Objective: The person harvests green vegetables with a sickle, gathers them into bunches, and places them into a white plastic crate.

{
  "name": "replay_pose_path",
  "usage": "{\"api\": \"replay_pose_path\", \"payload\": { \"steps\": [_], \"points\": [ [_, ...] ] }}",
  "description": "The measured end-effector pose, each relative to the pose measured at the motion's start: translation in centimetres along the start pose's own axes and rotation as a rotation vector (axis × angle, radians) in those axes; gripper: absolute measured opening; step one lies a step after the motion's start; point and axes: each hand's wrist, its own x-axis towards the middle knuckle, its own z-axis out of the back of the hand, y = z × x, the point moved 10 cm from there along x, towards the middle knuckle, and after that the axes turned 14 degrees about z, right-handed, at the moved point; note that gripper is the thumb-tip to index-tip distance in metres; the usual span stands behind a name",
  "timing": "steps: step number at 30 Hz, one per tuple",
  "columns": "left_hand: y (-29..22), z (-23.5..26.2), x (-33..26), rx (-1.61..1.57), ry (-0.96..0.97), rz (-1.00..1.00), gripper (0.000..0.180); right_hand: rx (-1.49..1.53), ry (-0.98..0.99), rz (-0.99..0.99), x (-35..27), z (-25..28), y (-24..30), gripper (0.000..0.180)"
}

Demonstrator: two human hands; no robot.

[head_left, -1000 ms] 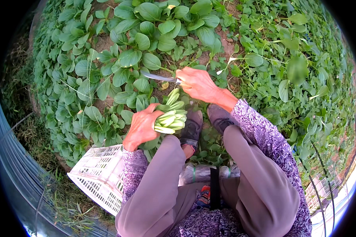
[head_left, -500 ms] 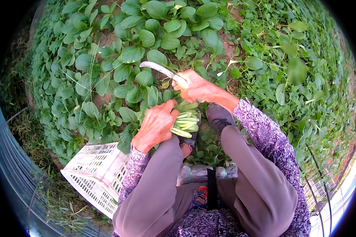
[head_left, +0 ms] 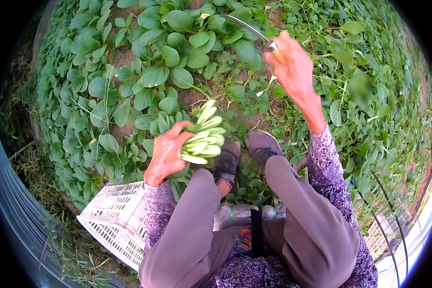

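A bunch of leafy greens (head_left: pixel 204 137) is gripped in my left hand (head_left: pixel 168 151), in front of my left knee. Its pale cut stem ends point to the right, while the leaves are mostly hidden behind the hand. My right hand (head_left: pixel 293 65) is closed round the wooden handle of a sickle (head_left: pixel 247 27), raised far right of the bunch over the plants. The curved blade points to the upper left, apart from the bunch. Growing greens (head_left: pixel 177 38) with broad round leaves stand ahead and to the left.
A white slatted plastic crate (head_left: pixel 115 216) lies tilted by my left leg. Low leafy vines (head_left: pixel 341 96) cover the right side. My shoes (head_left: pixel 264 146) stand among the plants. Blue sheeting (head_left: pixel 14 211) runs along the left edge, and another crate (head_left: pixel 386 225) sits at the lower right.
My right hand has swung up and to the right with the sickle, away from the bunch. My left hand has shifted slightly left, and the bunch's stem ends now show more fully.
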Motion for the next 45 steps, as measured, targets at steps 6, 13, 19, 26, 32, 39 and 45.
{"api": "replay_pose_path", "payload": {
  "steps": [6,13,19,26,32,39,45],
  "points": [
    [1.3,3.3,1.0,-0.333,0.004,0.066,0.047,1.411,0.134,-0.776,-6.7,-13.4,4.5,0.032],
    [8.1,8.3,-4.2,-1.225,-0.190,0.328,0.059,1.376,0.057,-0.338,5.8,-1.0,7.8,0.042],
    [4.4,14.1,-7.3,-1.536,-0.324,0.132,0.063,1.210,0.123,-0.067,12.8,7.3,16.7,0.046],
    [-0.7,19.3,-10.8,-1.689,-0.334,-0.120,0.066,0.950,0.103,0.250,13.5,15.2,26.0,0.039],
    [-5.9,23.1,-14.5,-1.574,-0.446,-0.246,0.066,0.620,-0.034,0.467,14.5,18.6,32.0,0.035],
    [-10.6,24.4,-17.7,-1.322,-0.514,-0.177,0.058,0.162,-0.173,0.646,13.1,22.4,32.9,0.019],
    [-9.7,22.7,-19.2,-1.261,-0.385,-0.055,0.060,-0.267,-0.388,0.864,11.6,25.1,33.3,0.015]
  ]
}}
